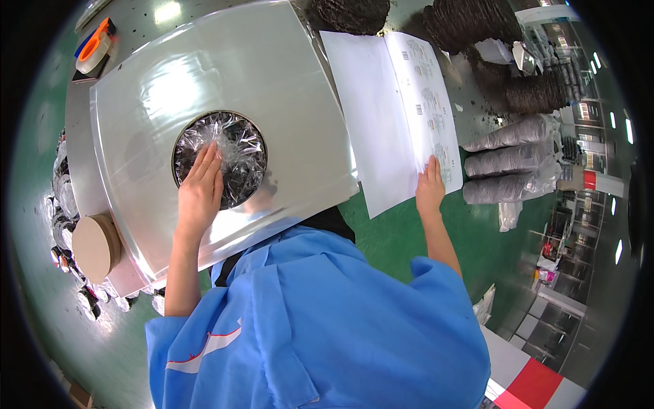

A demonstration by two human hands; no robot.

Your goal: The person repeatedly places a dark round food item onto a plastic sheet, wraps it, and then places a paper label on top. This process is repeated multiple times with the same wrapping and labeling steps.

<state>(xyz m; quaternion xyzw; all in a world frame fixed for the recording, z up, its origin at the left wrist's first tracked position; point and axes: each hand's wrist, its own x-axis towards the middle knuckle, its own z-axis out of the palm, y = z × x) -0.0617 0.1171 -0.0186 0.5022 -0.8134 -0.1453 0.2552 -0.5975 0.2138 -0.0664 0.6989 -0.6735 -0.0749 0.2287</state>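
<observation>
My left hand lies flat on clear plastic film gathered over a round, dark-filled mould, its fingers near the middle. A stack of clear plastic sheets spreads across the metal table around the mould's rim. Off to the right, my right hand rests its fingers on the lower part of printed paper sheets, which bear drawings and barcodes. A blank white sheet lies beside the printed part. Whether the right fingers pinch the paper's edge is not clear.
A tape dispenser with orange parts sits at the far left corner. Round cardboard discs are stacked at the near left edge. Dark fibrous bundles stand at the back right. Several plastic-wrapped rolls lie at the right.
</observation>
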